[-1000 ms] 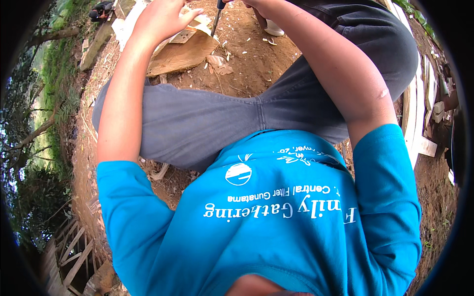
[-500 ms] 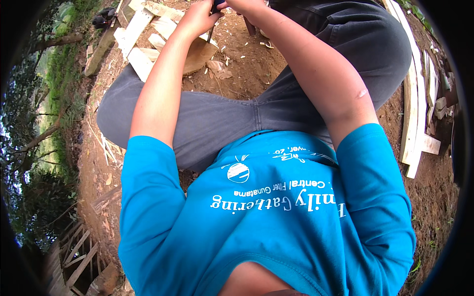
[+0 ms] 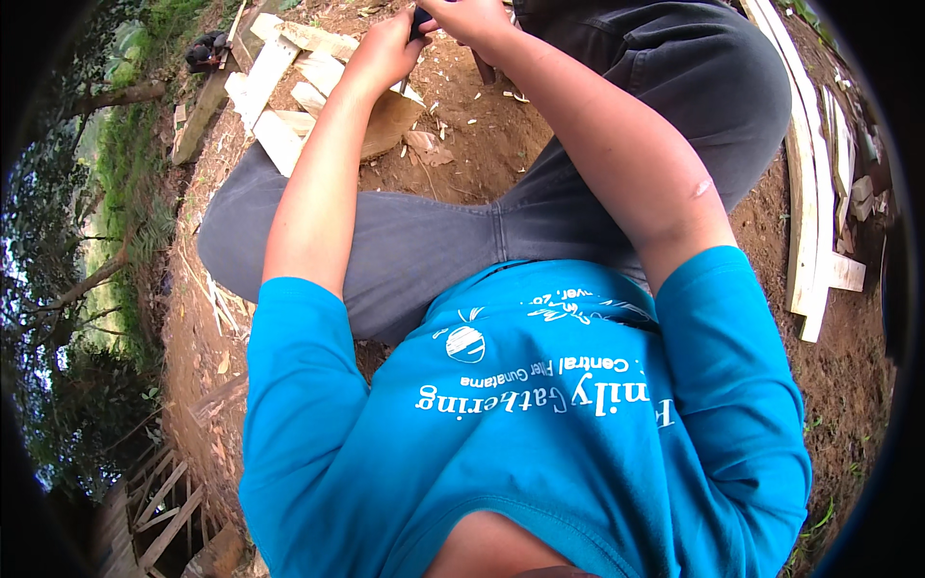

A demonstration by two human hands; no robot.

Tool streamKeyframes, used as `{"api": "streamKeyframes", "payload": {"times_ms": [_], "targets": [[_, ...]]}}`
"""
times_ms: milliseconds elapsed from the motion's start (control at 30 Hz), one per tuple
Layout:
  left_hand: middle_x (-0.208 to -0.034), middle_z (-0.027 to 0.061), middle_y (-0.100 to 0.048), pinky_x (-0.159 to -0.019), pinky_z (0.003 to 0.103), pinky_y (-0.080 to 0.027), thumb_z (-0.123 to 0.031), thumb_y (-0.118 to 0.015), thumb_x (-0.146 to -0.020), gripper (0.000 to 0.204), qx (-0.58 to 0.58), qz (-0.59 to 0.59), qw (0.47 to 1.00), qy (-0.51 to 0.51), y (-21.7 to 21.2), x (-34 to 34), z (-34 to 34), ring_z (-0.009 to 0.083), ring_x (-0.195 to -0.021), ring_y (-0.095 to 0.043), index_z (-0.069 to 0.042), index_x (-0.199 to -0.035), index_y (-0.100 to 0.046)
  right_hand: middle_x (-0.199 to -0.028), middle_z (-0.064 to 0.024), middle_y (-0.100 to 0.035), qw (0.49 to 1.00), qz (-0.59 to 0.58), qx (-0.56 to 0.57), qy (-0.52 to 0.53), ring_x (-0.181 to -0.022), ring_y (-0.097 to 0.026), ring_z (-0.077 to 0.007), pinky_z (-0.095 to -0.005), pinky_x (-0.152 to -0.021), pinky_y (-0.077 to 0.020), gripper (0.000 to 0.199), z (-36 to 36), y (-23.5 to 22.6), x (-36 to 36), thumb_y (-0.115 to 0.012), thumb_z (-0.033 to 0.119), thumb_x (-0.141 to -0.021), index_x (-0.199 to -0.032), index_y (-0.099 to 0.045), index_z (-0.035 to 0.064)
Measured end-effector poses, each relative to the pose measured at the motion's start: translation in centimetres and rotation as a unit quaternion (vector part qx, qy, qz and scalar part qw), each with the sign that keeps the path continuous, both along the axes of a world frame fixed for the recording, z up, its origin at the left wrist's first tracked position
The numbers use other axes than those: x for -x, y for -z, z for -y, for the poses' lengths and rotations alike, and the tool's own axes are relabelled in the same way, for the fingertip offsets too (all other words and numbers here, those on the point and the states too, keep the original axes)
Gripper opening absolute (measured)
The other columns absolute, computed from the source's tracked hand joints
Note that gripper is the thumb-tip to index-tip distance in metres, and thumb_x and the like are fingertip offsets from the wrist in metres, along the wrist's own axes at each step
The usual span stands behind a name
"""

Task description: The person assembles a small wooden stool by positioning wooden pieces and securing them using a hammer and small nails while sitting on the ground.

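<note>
At the top edge of the head view, both of my hands meet over a dark object (image 3: 419,23) that is mostly hidden by fingers. My left hand (image 3: 383,53) is closed around it from the left. From the right, my right hand (image 3: 470,19) has its fingers bent and pressed against the same thing; its top is cut off by the picture's edge. A thin dark tip (image 3: 403,86) shows just below my left hand, in front of a brown wooden block (image 3: 390,123). What kind of thing I hold cannot be made out.
Several pale offcut boards (image 3: 265,82) lie beyond my left knee. Brown soil (image 3: 472,135) with scattered chips spreads between my crossed legs. Long planks (image 3: 807,193) run along the right side. A dark figure (image 3: 205,51) is at the far left, near greenery and a slatted wooden structure (image 3: 164,511).
The view has shifted slightly, so most things sit a little lower. Less of the thin dark tip shows below my left hand. Both hands keep their hold.
</note>
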State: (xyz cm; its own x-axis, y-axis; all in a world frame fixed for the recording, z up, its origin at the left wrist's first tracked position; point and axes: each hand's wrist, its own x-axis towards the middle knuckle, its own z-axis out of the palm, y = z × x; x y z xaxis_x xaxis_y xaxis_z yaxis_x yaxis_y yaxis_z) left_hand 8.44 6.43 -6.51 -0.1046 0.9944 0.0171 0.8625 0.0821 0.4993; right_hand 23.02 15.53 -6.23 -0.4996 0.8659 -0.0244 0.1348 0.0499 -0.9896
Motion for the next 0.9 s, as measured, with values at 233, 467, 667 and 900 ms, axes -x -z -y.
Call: {"api": "streamKeyframes", "payload": {"times_ms": [233,467,667,900], "targets": [[-0.11,0.0203,-0.073,-0.09,0.045,-0.056,-0.019,-0.06,-0.103,0.024,0.03,-0.008,0.999,0.017,0.2,-0.2,0.3,0.0351,-0.105,-0.072,-0.001,-0.119,-0.059,-0.097,-0.016,-0.075,0.994,0.083,-0.067,0.029,-0.09,-0.074,-0.0293,-0.0402,-0.082,-0.0568,0.046,0.4,0.0,-0.1,-0.074,0.043,-0.089,-0.117,-0.07,0.0056],[-0.109,0.0189,-0.073,-0.092,0.043,-0.054,-0.017,-0.055,-0.105,0.024,0.043,-0.007,0.999,0.028,0.5,0.2,0.6,0.0316,-0.108,-0.071,0.0,-0.12,-0.057,-0.099,-0.0173,-0.072,0.997,0.019,-0.055,0.045,-0.091,-0.071,-0.0311,-0.0417,-0.083,-0.0564,0.046,1.3,0.2,0.0,-0.073,0.033,-0.089,-0.124,-0.062,0.0048],[-0.111,0.0224,-0.071,-0.093,0.046,-0.053,-0.007,-0.058,-0.097,0.023,0.075,0.041,0.996,0.009,-1.6,-0.8,0.8,0.0368,-0.108,-0.069,0.0,-0.119,-0.058,-0.094,-0.0189,-0.072,0.999,0.023,-0.011,0.037,-0.091,-0.071,-0.0321,-0.0433,-0.081,-0.0563,0.04,1.6,-1.0,-0.2,-0.071,0.029,-0.09,-0.118,-0.063,0.0027],[-0.113,0.0219,-0.071,-0.093,0.044,-0.053,-0.011,-0.056,-0.102,0.023,0.069,0.012,0.997,0.034,-1.8,-1.1,0.8,0.0338,-0.112,-0.069,0.002,-0.12,-0.059,-0.097,-0.0199,-0.072,0.996,0.014,-0.062,0.066,-0.092,-0.071,-0.0336,-0.0437,-0.082,-0.0562,0.04,1.4,0.1,-0.1,-0.071,0.029,-0.09,-0.118,-0.063,0.0019]]}}
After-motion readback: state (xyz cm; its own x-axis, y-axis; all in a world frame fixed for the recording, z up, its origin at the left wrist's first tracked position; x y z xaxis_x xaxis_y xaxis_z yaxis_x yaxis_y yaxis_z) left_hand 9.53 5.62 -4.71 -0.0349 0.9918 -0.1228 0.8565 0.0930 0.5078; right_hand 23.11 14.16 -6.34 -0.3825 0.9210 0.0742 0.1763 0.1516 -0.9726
